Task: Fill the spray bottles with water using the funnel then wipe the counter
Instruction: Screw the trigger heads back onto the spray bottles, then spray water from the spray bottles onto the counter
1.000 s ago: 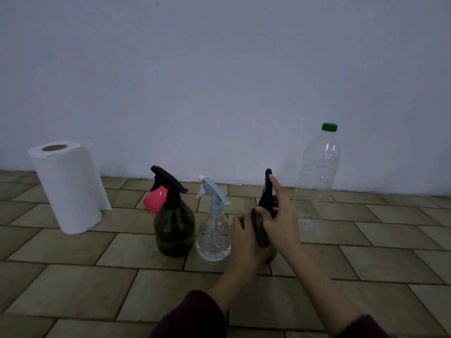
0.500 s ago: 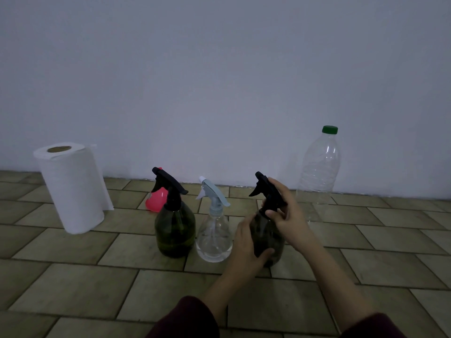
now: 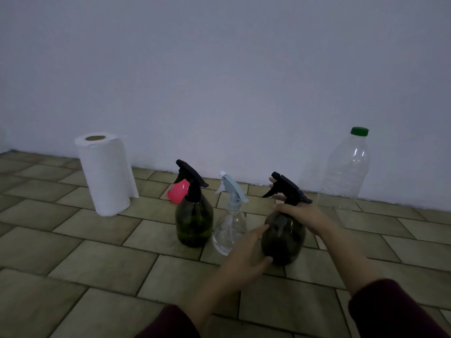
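Note:
Three spray bottles stand in a row on the tiled counter (image 3: 73, 264). The right one is dark with a black trigger head (image 3: 284, 242). My left hand (image 3: 246, 259) cups its round body from the left. My right hand (image 3: 301, 212) is closed around its neck under the trigger head. A clear spray bottle (image 3: 230, 225) with a pale blue head stands in the middle. A dark green spray bottle (image 3: 194, 220) stands at the left. A pink funnel (image 3: 179, 191) lies behind it. A tall clear water bottle (image 3: 346, 172) with a green cap stands by the wall at the right.
A white paper towel roll (image 3: 105, 174) stands upright at the left near the wall. A plain white wall (image 3: 219, 81) closes off the back of the counter. Both my sleeves are dark red.
The trigger head of the right dark bottle has turned from facing me to pointing left. My right hand has dropped from the head to the neck. The view has shifted left.

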